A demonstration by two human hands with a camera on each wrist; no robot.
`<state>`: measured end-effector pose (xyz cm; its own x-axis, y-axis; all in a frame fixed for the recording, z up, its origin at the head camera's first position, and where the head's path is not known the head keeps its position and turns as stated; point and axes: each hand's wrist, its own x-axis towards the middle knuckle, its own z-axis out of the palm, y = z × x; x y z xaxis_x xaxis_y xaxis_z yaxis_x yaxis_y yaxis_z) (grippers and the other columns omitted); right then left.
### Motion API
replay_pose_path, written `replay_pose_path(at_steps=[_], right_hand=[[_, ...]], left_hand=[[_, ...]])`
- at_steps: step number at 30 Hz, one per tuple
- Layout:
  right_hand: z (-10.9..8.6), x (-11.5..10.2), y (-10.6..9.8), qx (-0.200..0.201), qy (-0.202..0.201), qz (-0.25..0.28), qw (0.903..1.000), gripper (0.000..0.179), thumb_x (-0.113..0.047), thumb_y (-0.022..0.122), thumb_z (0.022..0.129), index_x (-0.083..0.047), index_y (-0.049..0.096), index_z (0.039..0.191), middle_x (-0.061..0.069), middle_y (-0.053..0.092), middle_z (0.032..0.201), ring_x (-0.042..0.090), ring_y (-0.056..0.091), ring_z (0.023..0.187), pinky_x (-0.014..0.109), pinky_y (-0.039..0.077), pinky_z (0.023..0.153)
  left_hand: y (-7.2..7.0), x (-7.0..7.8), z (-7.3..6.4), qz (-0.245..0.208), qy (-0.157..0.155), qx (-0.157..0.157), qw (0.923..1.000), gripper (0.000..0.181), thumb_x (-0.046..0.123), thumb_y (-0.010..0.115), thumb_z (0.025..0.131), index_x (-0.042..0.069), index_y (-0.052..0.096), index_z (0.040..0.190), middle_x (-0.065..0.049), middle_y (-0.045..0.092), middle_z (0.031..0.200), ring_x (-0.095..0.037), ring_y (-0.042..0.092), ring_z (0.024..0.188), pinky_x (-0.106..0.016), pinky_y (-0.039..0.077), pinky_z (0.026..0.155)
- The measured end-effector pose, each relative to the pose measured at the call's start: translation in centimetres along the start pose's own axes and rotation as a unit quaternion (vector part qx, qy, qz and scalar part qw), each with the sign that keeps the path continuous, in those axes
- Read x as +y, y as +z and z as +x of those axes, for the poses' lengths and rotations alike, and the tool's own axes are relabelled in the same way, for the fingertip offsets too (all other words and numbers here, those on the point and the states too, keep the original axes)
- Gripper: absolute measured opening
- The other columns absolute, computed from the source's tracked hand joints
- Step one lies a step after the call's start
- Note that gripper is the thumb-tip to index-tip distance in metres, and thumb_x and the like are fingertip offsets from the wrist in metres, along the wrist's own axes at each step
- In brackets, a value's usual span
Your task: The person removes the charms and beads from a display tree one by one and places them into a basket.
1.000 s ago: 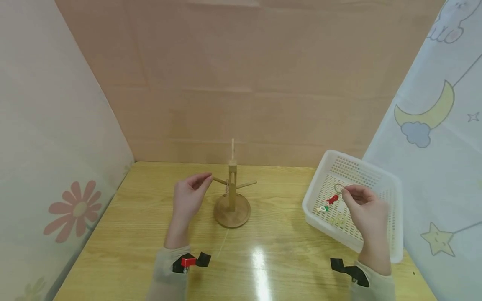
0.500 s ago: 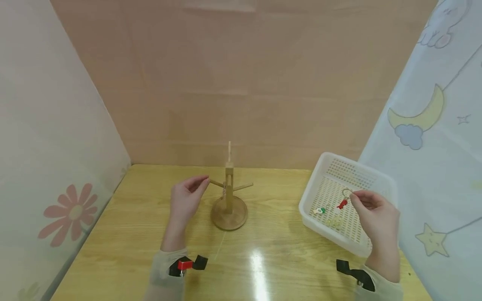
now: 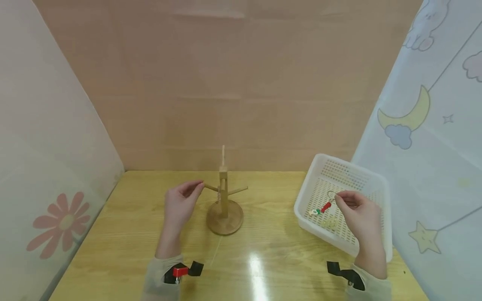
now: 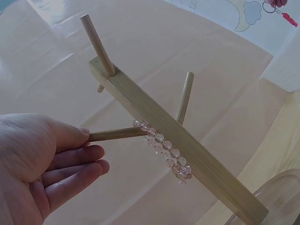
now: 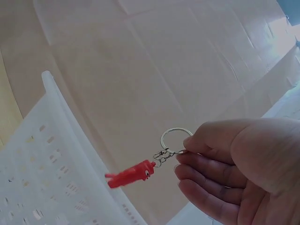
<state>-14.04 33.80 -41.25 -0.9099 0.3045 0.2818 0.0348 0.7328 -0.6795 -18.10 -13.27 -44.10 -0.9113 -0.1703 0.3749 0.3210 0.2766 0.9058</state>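
A wooden stand (image 3: 224,196) with a round base and several pegs stands on the table. My left hand (image 3: 181,204) pinches the end of its left peg (image 4: 117,134) between thumb and index finger. A bracelet of clear pinkish beads (image 4: 169,151) hangs on that peg, close against the post. Over the white basket, my right hand (image 3: 360,215) pinches the metal ring (image 5: 174,136) of a keychain. From its short chain dangles a red figure (image 5: 131,174) with a small eye, swung out to the left in the right wrist view.
In the white perforated basket (image 3: 301,213) at the right lie a green and white small item (image 3: 314,212) and a pale yellow beaded item (image 3: 330,223). A brown sheet (image 3: 173,83) backs the table (image 3: 143,196), and printed cloths flank both sides.
The right hand first moved slightly right, then back left with the keychain, whose red figure swings. My left hand keeps its pinch on the peg. The whole head view has shifted a little.
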Motion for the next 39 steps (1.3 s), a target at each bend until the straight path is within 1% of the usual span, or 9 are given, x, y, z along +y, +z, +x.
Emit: replay_pose_path(at_steps=[8,12,15,17,19,25,28,32,39], right_hand=[[0.0,1.2,-0.6,-0.019,-0.014,-0.032,0.9992,0.029,-0.033,0.069,0.106,-0.006,0.077,0.115,0.014,0.078,0.106,-0.006,0.061,0.081,0.01,0.049,0.066],[-0.1,1.8,-1.1,-0.03,-0.018,-0.053,0.998,0.029,-0.033,0.07,0.106,-0.007,0.078,0.115,0.013,0.079,0.105,0.01,0.069,0.086,0.014,0.05,0.066],[-0.1,2.0,-1.4,-0.039,-0.017,-0.062,0.9972,0.028,-0.032,0.07,0.107,-0.006,0.078,0.116,0.013,0.079,0.105,0.023,0.073,0.091,0.018,0.051,0.066],[0.0,2.2,-1.5,-0.043,-0.014,-0.066,0.9968,0.029,-0.031,0.069,0.107,-0.006,0.077,0.117,0.014,0.079,0.106,0.029,0.073,0.093,0.023,0.052,0.068],[0.0,2.4,-1.6,-0.047,-0.009,-0.07,0.9964,0.029,-0.031,0.069,0.107,-0.005,0.077,0.117,0.015,0.078,0.107,0.032,0.073,0.095,0.027,0.054,0.07],[0.0,3.1,-2.2,-0.064,0.004,-0.078,0.9949,0.031,-0.029,0.068,0.107,-0.001,0.076,0.118,0.019,0.078,0.108,0.041,0.073,0.1,0.04,0.056,0.073],[0.0,3.2,-2.4,-0.069,0.005,-0.082,0.9942,0.032,-0.029,0.068,0.107,0.0,0.076,0.118,0.02,0.077,0.107,0.043,0.072,0.1,0.042,0.056,0.073],[0.0,3.2,-2.4,-0.068,0.0,-0.085,0.994,0.03,-0.026,0.069,0.107,0.001,0.076,0.117,0.02,0.078,0.106,0.041,0.073,0.098,0.037,0.055,0.071],[0.1,3.3,-2.3,-0.072,0.0,-0.088,0.9935,0.029,-0.025,0.07,0.106,0.001,0.077,0.115,0.018,0.078,0.105,0.037,0.073,0.095,0.032,0.053,0.069]], left_hand=[[0.0,0.1,-0.2,0.001,-0.005,-0.001,1.0,0.019,0.018,0.078,0.102,0.002,0.083,0.111,-0.015,0.08,0.104,-0.03,0.078,0.093,-0.015,0.06,0.077],[-0.2,0.2,-0.4,0.005,-0.017,-0.002,0.9998,0.019,0.018,0.078,0.102,0.002,0.083,0.111,-0.014,0.08,0.105,-0.026,0.077,0.093,-0.015,0.06,0.077],[-0.2,0.3,-0.5,0.001,-0.023,-0.004,0.9997,0.02,0.018,0.078,0.102,0.0,0.082,0.111,-0.015,0.08,0.106,-0.015,0.076,0.09,-0.015,0.06,0.077],[-0.2,0.4,-0.5,-0.002,-0.023,-0.006,0.9997,0.023,0.018,0.077,0.102,-0.001,0.081,0.112,-0.016,0.08,0.107,-0.009,0.075,0.089,-0.015,0.06,0.077],[-0.1,0.4,-0.4,-0.004,-0.022,-0.005,0.9997,0.022,0.018,0.077,0.102,-0.001,0.081,0.112,-0.016,0.08,0.107,-0.009,0.075,0.089,-0.015,0.06,0.077],[-0.2,0.3,-0.4,-0.002,-0.023,-0.005,0.9997,0.021,0.019,0.077,0.102,0.001,0.082,0.113,-0.016,0.08,0.106,-0.014,0.076,0.09,-0.016,0.06,0.076],[-0.2,0.2,-0.4,-0.001,-0.024,-0.003,0.9997,0.021,0.018,0.078,0.102,0.001,0.082,0.113,-0.016,0.08,0.106,-0.025,0.077,0.093,-0.015,0.06,0.076],[-0.1,0.1,-0.3,-0.002,-0.018,-0.004,0.9998,0.021,0.018,0.078,0.102,0.001,0.082,0.112,-0.016,0.08,0.106,-0.035,0.077,0.096,-0.015,0.06,0.077],[0.1,0.0,-0.2,0.003,-0.003,0.001,1.0,0.021,0.017,0.079,0.101,0.0,0.082,0.112,-0.015,0.08,0.104,-0.03,0.078,0.093,-0.015,0.06,0.076]])
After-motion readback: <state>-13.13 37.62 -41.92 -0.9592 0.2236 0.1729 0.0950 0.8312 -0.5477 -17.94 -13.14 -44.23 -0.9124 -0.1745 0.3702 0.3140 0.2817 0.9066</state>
